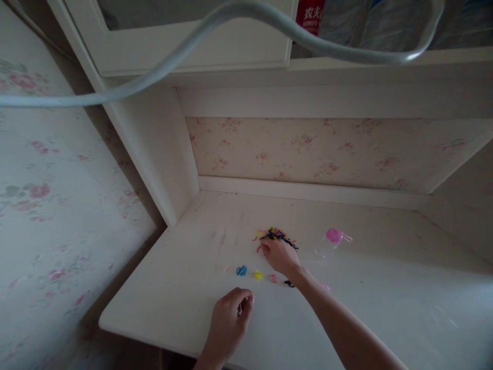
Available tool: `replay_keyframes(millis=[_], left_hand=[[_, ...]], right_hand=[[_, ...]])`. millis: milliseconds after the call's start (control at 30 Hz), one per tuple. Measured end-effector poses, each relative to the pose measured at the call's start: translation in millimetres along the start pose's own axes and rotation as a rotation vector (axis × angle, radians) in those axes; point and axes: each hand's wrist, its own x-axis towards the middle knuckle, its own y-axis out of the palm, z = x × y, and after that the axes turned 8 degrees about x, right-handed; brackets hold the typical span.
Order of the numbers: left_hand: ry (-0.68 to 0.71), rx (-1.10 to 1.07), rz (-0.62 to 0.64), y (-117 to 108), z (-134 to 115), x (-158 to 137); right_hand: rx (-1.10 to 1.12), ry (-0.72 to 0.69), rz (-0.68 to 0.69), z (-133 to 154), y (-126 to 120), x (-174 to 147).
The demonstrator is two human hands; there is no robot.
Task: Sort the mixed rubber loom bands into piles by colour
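A heap of small multicoloured rubber bands [275, 234] lies on the white desk. My right hand [280, 256] reaches to its near left edge, fingers pinched together; a red strand shows beside the fingertips, but what they grip is hidden. Closer to me, my left hand [231, 314] hovers or rests over the desk with its fingers curled closed, and their contents cannot be made out. Between the hands and the heap runs a row of small sorted clusters: blue bands [241, 270], yellow bands [258, 275], pinkish-red bands [273, 278] and black bands [289, 283], the last partly behind my right forearm.
To the right of the heap lies a clear container [326, 250] with a pink lid [334, 235]. A pink band [325, 287] shows beyond my right forearm. Overhead hangs a white cable [162, 67] before the cabinet [200, 49]. The desk's rounded corner [103, 321] is at left.
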Motion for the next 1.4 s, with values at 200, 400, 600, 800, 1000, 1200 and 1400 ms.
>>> replay_keyframes(millis=[200, 400, 600, 800, 1000, 1200, 1400], left_hand=[[-0.008, 0.031, -0.015, 3, 3, 1], [-0.006, 0.051, -0.026, 4, 4, 0], [-0.012, 0.05, -0.021, 4, 4, 0], [-0.019, 0.041, -0.035, 4, 4, 1], [-0.044, 0.014, -0.057, 3, 5, 1], [-0.032, -0.001, -0.067, 5, 8, 0], [-0.03, -0.008, -0.044, 2, 5, 0]], right_hand=[[0.075, -0.001, -0.067, -7, -2, -4], [0.131, -0.027, -0.161, -12, -1, -5], [0.126, -0.08, -0.224, -17, 2, -10], [0.049, -0.276, -0.101, 0, 10, -30], [-0.026, -0.427, 0.016, 22, 21, -37], [-0.021, -0.411, -0.004, 23, 16, -38], [0.435, -0.182, -0.299, -11, 11, -77]])
